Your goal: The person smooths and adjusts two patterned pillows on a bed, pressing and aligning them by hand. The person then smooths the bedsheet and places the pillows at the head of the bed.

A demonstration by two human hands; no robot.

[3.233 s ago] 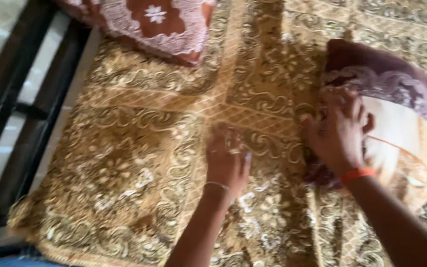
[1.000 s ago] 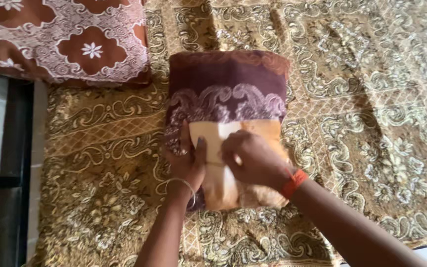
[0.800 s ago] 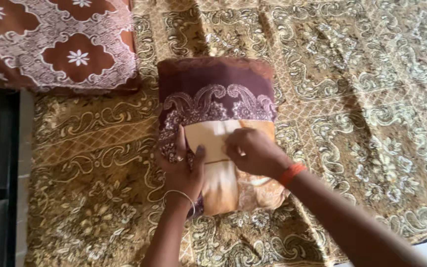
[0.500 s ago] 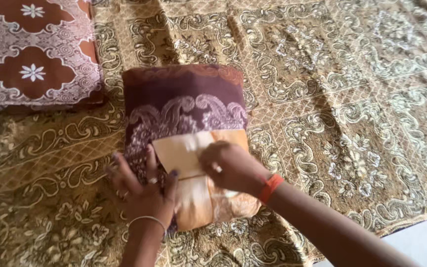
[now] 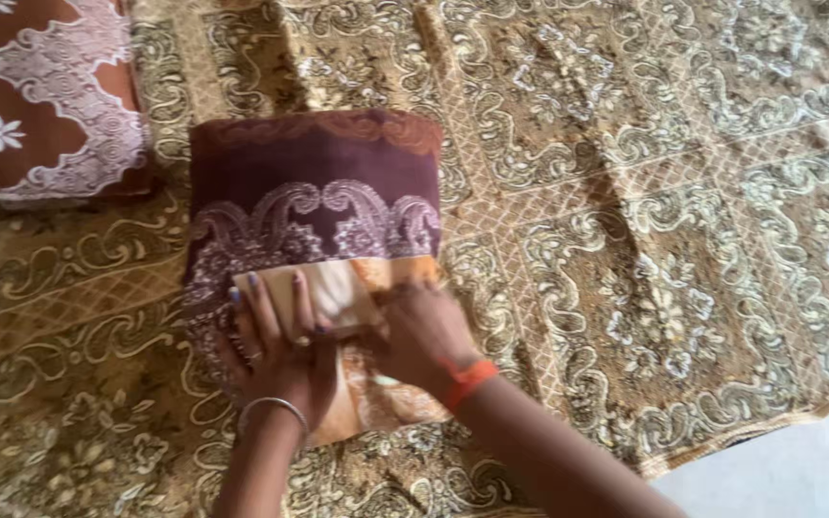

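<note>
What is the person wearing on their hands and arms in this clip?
Both forearms are bare, with no sleeves showing. The left hand has a thin silver bangle at the wrist, a ring, and bluish painted nails. The right hand has an orange band at the wrist.

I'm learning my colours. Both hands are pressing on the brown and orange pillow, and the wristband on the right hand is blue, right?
Not quite. The head view shows both hands, left hand and right hand, on the pillow, but the wristband is orange, not blue.
</note>
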